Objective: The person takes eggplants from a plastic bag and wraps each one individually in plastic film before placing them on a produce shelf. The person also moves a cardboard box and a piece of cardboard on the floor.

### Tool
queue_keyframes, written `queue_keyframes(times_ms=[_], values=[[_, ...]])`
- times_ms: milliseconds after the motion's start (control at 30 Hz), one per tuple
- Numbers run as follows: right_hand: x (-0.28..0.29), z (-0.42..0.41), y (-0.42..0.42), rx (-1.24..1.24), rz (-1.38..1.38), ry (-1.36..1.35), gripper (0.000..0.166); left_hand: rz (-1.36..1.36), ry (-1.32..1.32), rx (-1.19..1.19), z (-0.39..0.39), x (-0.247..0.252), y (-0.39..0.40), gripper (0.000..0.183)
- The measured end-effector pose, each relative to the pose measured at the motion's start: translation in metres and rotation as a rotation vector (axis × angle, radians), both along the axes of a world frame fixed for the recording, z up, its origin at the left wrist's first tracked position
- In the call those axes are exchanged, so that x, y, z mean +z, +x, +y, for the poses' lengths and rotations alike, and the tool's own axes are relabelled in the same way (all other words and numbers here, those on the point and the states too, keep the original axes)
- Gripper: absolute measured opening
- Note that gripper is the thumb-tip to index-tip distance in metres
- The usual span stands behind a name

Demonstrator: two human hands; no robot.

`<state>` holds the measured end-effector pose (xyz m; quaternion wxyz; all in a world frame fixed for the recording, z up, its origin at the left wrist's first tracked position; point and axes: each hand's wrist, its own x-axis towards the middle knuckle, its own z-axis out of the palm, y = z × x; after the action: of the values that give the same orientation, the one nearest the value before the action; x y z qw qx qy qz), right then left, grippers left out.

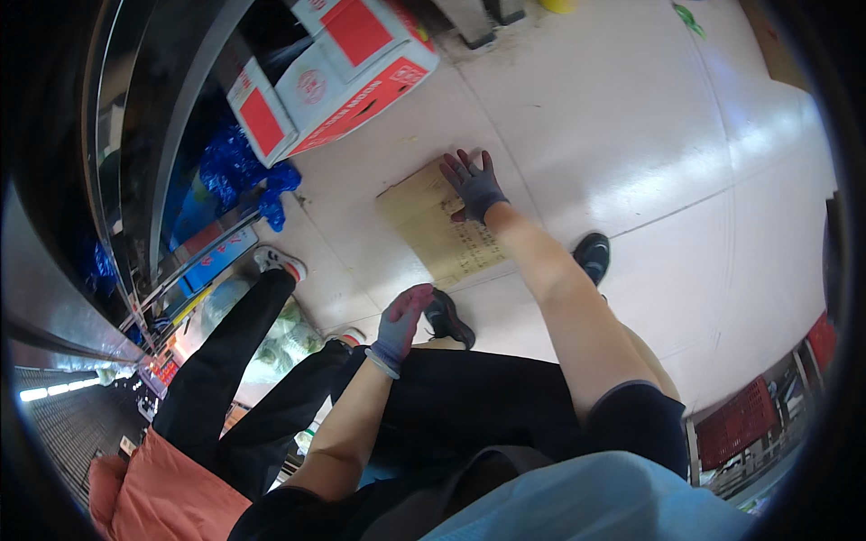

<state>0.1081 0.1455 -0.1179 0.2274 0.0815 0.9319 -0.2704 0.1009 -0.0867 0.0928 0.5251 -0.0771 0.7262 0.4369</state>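
A flat brown cardboard piece (419, 213) bearing handwriting lies on the tiled floor before me. My right hand (475, 188), in a grey work glove with reddish fingers, is spread over its upper right edge. I cannot tell whether it presses on the cardboard or hovers just above it. Nearer to my body, my left hand (404, 321) wears a similar glove, its fingers loosely bent and nothing visible in them. That hand appears beside my black shoe (446, 318), below the cardboard's lower edge in the view.
A white and red printed carton (358, 81) stands at upper left, beside a blue plastic bag (237, 172). Another person in black trousers (226, 351) is close on my left. Near that person's feet are clear bags of produce (284, 345). A red crate (737, 422) stands at right.
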Motion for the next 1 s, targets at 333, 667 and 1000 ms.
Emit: queue_keyframes(times_ms=[333,667,1000], values=[[-0.070,-0.083,-0.056,0.104,-0.041,0.236,0.052,0.027,-0.081,0.147,-0.080,0.035,-0.034,0.039],[0.147,0.038,-0.012,-0.371,-0.058,-0.548,0.030,0.060,0.007,0.209,-0.098,0.097,-0.028,0.041],[0.285,0.058,-0.144,-1.348,-0.086,-1.066,0.045,0.110,0.158,0.326,-0.144,0.222,-0.032,0.039]])
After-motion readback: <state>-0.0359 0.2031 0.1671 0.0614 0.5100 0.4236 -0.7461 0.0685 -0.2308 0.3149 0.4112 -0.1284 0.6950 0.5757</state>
